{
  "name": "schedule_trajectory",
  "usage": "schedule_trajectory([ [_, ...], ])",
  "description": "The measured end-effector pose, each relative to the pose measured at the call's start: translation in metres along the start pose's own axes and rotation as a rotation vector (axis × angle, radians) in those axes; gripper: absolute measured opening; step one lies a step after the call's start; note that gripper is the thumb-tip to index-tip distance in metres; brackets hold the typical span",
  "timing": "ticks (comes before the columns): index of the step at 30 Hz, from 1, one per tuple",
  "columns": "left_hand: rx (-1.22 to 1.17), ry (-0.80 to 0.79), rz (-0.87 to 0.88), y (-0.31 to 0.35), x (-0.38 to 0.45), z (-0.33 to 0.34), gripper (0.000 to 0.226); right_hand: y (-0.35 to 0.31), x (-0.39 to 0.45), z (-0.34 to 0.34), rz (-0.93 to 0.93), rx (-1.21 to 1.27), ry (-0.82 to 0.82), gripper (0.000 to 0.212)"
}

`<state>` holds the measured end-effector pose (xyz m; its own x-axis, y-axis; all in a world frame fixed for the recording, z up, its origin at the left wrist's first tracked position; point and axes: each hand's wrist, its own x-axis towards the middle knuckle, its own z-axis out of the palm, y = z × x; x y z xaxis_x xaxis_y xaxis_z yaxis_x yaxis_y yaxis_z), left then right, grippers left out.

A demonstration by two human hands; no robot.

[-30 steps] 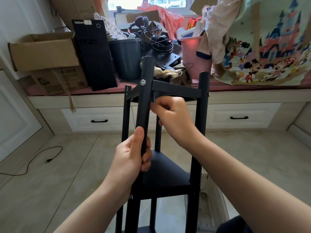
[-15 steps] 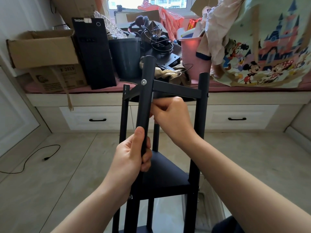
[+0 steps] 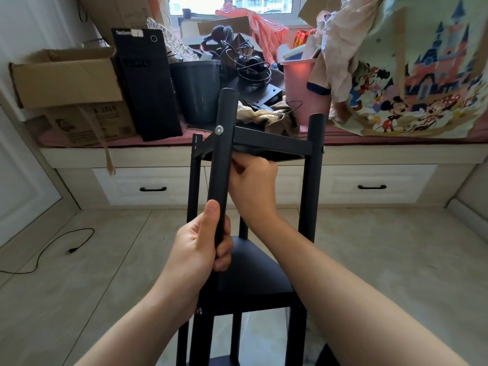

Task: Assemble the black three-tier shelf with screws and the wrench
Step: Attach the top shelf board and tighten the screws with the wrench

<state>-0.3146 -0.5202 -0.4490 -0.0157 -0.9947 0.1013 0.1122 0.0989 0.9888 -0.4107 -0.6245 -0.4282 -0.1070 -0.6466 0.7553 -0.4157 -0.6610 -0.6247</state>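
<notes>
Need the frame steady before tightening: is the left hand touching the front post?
Touching. The head view shows the left hand wrapped around the front post.

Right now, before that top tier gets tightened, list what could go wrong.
1. The right hand works behind the front pole under the top shelf; what it holds is hidden, so a slipped fastener might drop unseen.
2. Only the left hand steadies the frame, which may wobble.
</notes>
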Motion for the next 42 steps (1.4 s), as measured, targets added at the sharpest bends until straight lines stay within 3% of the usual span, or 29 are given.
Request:
schedule_trajectory([
  [9, -0.003, 0.025, -0.021, 0.000, -0.001, -0.006, 0.061, -0.004, -0.003, 0.010, -0.107, -0.062, 0.118, 0.024],
  [24, -0.033, 0.046, -0.006, -0.001, -0.001, -0.005, 0.056, -0.014, -0.019, -0.041, 0.300, 0.048, -0.320, 0.023],
  [29, -0.045, 0.032, -0.018, 0.000, 0.001, -0.003, 0.053, -0.016, -0.023, -0.068, 0.383, 0.215, -0.388, 0.022],
  [38, 0.150, -0.056, 0.019, -0.006, -0.001, 0.004, 0.011, -0.038, -0.011, -0.084, 0.523, 0.665, -0.495, 0.034],
  [42, 0.296, -0.018, 0.038, -0.011, -0.010, 0.003, 0.008, -0.044, -0.009, -0.084, 0.544, 0.704, -0.529, 0.031],
])
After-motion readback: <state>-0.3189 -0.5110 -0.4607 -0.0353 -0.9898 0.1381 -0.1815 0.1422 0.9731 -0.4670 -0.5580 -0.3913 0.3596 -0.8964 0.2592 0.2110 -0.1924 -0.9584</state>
